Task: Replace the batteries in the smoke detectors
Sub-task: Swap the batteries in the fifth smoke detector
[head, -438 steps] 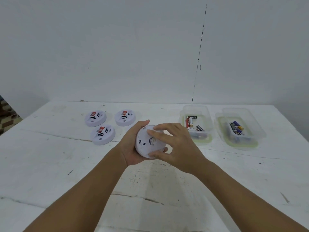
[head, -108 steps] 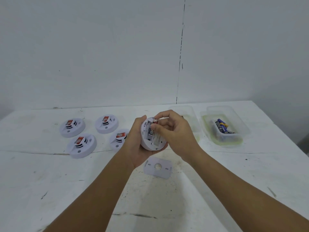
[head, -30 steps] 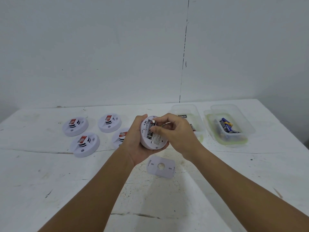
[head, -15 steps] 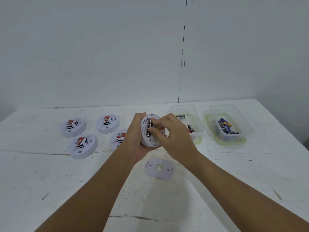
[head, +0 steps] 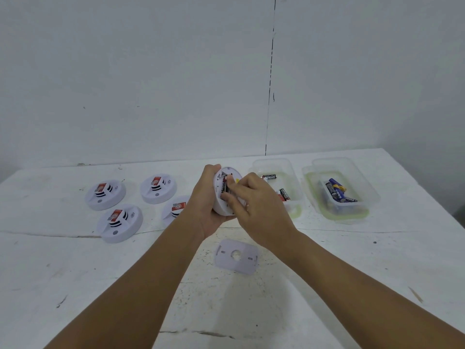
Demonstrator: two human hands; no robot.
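Battery (head: 224, 186) upright — apparently — in detector (head: 221, 206).

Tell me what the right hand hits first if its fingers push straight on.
The right hand points left into the open detector in the left hand; its fingertips look already on a battery there, so that first.

We see a white worktop (head: 75, 285), scuffed and cracked, with dark chips scattered across its paint. Behind it we see a plain pale wall (head: 125, 71), split by a thin dark vertical seam (head: 270, 84).
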